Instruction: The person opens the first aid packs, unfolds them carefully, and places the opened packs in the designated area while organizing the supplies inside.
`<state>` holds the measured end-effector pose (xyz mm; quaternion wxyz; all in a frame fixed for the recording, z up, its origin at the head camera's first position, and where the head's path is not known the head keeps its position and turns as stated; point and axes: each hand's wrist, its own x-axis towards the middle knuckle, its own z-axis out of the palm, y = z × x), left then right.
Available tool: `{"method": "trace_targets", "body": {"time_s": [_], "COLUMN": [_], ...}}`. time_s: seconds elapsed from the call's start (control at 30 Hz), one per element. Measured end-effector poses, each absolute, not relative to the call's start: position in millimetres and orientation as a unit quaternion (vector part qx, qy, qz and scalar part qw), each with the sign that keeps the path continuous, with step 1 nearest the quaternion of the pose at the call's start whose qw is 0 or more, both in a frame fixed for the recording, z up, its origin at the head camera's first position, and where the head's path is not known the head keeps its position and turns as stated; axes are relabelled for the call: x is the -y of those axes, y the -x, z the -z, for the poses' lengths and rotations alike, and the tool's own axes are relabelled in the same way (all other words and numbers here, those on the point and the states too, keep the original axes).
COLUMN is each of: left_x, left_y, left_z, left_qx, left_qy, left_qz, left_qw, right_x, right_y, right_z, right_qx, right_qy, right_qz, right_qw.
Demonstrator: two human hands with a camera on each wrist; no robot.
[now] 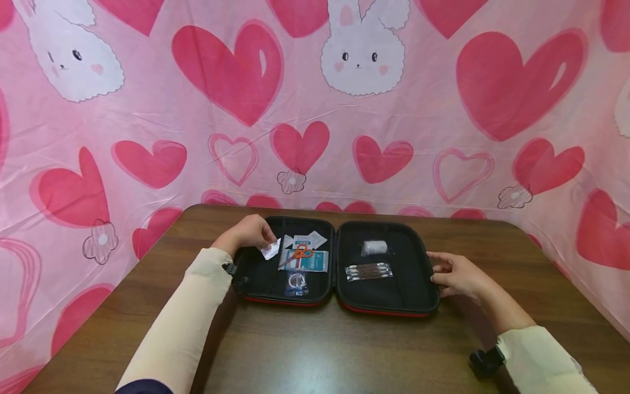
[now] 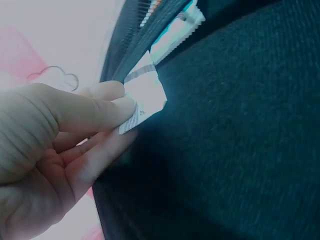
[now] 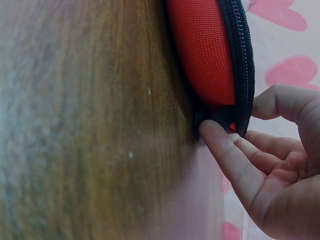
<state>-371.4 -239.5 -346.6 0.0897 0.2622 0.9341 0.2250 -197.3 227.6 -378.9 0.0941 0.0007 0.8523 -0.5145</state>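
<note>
A black first-aid case (image 1: 411, 284) with a red outer shell lies unfolded on the table. My left hand (image 1: 252, 232) pinches a small white sachet (image 2: 147, 97) between thumb and fingers, over the case's left half. Beside it in that half are orange-handled scissors (image 1: 302, 251), a teal and white packet (image 1: 317, 261), small white packets (image 1: 317, 238) and a tape roll (image 1: 297, 281) in clear wrap. My right hand (image 1: 460, 276) grips the outer edge of the right half, near a black strap (image 3: 227, 119) by the zipper.
In the case's right half lie a wrapped white bandage roll (image 1: 375, 247) and a pack of cotton swabs (image 1: 369, 271). The brown wooden table (image 1: 295, 350) extends around the case. A pink heart-patterned cloth (image 1: 305, 109) hangs behind the table.
</note>
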Motion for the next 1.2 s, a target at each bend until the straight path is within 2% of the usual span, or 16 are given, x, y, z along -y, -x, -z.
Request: {"method": "trace_targets", "body": {"time_s": [0.33,0.53,0.87,1.2], "left_x": [225,216,214,221], "left_y": [377,379,378,370], "left_z": [358,361,365,359], "left_qx": [-0.916,-0.915,-0.862,-0.857], "left_qy": [-0.254,-0.26,-0.217,-0.197], "left_qz": [-0.293,-0.296,-0.426,-0.437], "left_qw": [0.102,0.085,0.168,0.189], "right_x": [-228,-229,-230,-229], "right_y": [198,200,201,199], "right_z": [378,379,379,378], "right_qx": [-0.856,-0.856,-0.855,-0.854], "right_qy": [0.001,-0.002,-0.004,-0.004], "right_qz": [0.509,0.508,0.51,0.511], "right_qw": [0.091,0.092,0.094,0.097]}}
